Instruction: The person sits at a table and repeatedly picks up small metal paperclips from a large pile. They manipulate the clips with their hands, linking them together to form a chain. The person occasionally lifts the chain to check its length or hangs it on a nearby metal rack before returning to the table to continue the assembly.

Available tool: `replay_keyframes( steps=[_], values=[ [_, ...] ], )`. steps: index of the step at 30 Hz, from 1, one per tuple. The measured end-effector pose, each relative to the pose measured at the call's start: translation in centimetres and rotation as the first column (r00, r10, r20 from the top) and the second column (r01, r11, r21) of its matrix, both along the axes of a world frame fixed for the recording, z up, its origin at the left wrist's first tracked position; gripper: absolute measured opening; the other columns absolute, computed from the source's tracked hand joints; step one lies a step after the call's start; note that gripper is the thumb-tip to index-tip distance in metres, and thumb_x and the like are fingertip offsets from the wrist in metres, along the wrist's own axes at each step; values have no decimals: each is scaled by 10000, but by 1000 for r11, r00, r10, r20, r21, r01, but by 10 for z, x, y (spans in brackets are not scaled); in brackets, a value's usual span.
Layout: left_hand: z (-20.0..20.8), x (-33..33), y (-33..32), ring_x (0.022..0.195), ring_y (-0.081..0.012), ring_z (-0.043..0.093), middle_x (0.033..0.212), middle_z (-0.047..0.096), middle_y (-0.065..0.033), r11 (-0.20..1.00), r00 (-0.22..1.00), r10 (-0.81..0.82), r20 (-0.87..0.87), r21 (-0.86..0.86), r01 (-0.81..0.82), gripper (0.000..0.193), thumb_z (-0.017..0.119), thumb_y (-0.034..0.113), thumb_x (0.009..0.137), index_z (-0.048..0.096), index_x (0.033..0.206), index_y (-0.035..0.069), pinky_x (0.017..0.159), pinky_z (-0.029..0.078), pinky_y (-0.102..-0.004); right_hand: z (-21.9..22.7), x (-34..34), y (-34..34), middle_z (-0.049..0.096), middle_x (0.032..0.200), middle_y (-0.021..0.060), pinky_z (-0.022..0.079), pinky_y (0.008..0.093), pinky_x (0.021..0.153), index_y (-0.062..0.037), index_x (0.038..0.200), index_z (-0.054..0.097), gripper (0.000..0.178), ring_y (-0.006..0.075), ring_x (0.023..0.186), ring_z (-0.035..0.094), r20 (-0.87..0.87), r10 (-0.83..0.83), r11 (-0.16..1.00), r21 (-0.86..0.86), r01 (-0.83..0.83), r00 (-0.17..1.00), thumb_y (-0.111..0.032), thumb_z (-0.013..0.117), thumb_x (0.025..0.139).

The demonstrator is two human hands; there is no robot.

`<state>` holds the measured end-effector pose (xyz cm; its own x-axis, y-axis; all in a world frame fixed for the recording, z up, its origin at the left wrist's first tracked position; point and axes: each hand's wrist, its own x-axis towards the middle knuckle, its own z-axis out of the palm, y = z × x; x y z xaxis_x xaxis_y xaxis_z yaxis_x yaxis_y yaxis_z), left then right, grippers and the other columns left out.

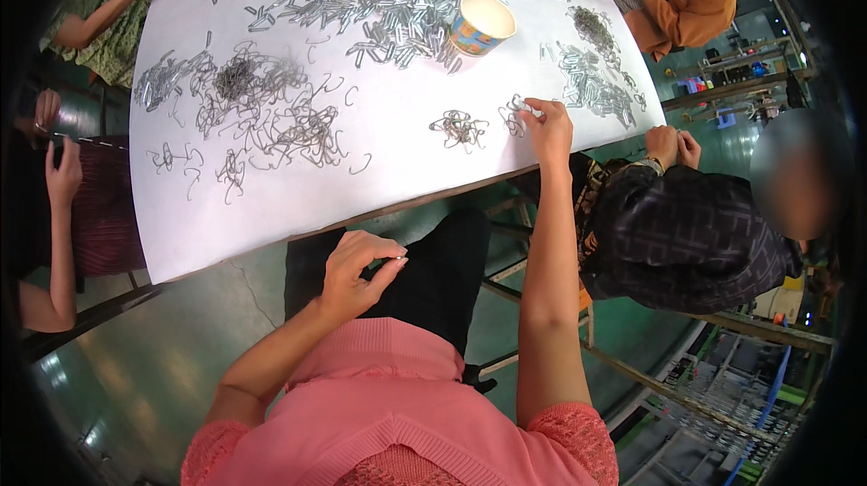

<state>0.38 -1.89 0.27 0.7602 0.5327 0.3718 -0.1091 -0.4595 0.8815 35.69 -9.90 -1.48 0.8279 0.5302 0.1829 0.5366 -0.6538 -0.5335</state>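
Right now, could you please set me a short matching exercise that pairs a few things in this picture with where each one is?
Things:
1. right hand
2. left hand
3. paper cup
4. small tangle of wire hooks

Places:
A. upright on the white table, among the far heap of metal clips
B. held over the lap, below the table edge, thumb and fingers pinched together
C. on the table just left of the reaching hand
D. stretched out to the table, fingertips on a few metal pieces

Pairs: 1-D, 2-B, 3-A, 4-C

right hand on wire clips, white table
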Motion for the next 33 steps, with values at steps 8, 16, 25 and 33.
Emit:
replay_keyframes(
  steps=[8,16,25,33],
  values=[
    [5,7,0,755,-192,634,830,687,-64,999,999,39,-14,22,-38,135,712,-18,748,656,834,69,742,456,-316,-11,21,14,644,892,148,495,399,723,-72,958,720,222,308,784,632,4,127,992,9,-127,992,-116,726,740],
    [6,4,0,775,-187,644,862,696,-34,1000,1000,13,9,16,-13,165,748,28,736,676,870,92,741,464,-301,-21,28,21,636,817,125,496,350,667,-39,917,714,226,247,725,623,-12,148,983,110,-146,989,-80,763,700],
    [8,6,-1,770,-208,647,854,697,-55,997,999,31,11,71,-32,152,746,1,731,668,839,74,725,475,-317,-26,10,-4,688,783,154,507,351,677,17,879,692,185,256,721,663,91,-50,984,173,33,995,-153,695,806],
    [2,0,-5,760,-189,645,830,687,-63,999,1000,-14,22,34,14,176,726,-25,742,650,875,61,744,452,-311,-9,-33,-3,628,920,139,498,398,755,-22,957,692,278,302,850,629,-13,-109,985,130,110,994,-204,745,754]
  ],
)
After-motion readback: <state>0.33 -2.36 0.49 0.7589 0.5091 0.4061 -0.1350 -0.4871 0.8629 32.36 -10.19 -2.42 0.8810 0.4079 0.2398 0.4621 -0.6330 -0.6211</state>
